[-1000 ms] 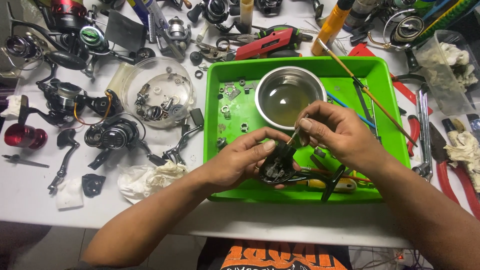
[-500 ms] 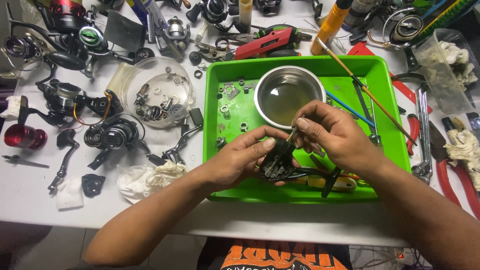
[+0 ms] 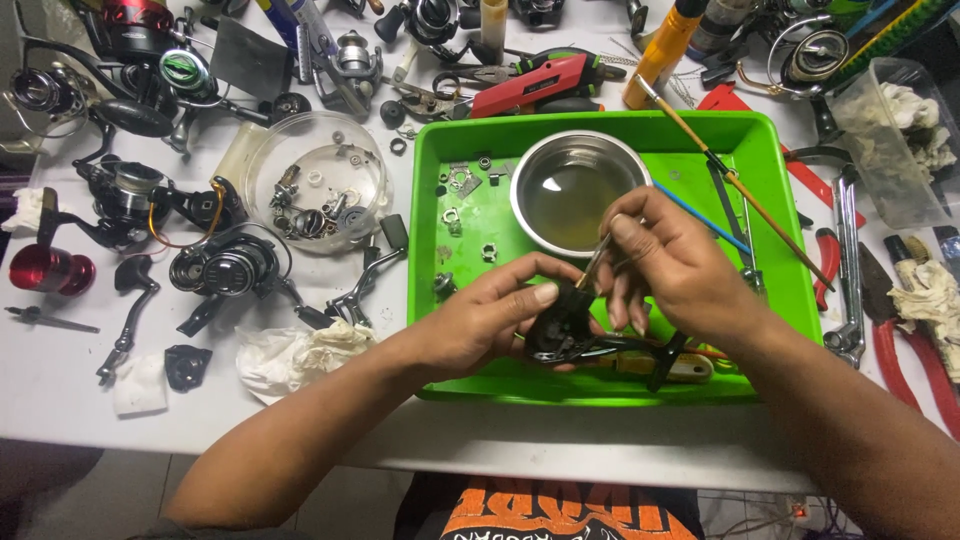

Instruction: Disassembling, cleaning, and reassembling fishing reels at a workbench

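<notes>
A white desk [image 3: 60,400] crowded with fishing reels, loose handles and tools carries a bright green tray [image 3: 790,300], and the work sits over the tray's near half. The left hand [image 3: 480,325] is closed around a black reel body [image 3: 560,330], thumb on top and fingers beneath, holding it just above the tray floor. The right hand [image 3: 675,265] has its fingertips pinched together on a thin brush [image 3: 592,265], whose tip meets the top of the reel body. Just behind the hands stands a steel bowl [image 3: 570,190] of yellowish liquid, and small metal parts [image 3: 460,215] lie scattered on the tray's left side. Left of the tray a clear round dish [image 3: 315,180] holds more small pieces, with a crumpled white tissue [image 3: 295,355] near the left forearm. To do this well, I judge the reel body should stay firmly cradled over the tray so drips and loose bits land inside it, while the brush works in short, light strokes, steered from the fingertips and kept clear of the bowl's rim.
</notes>
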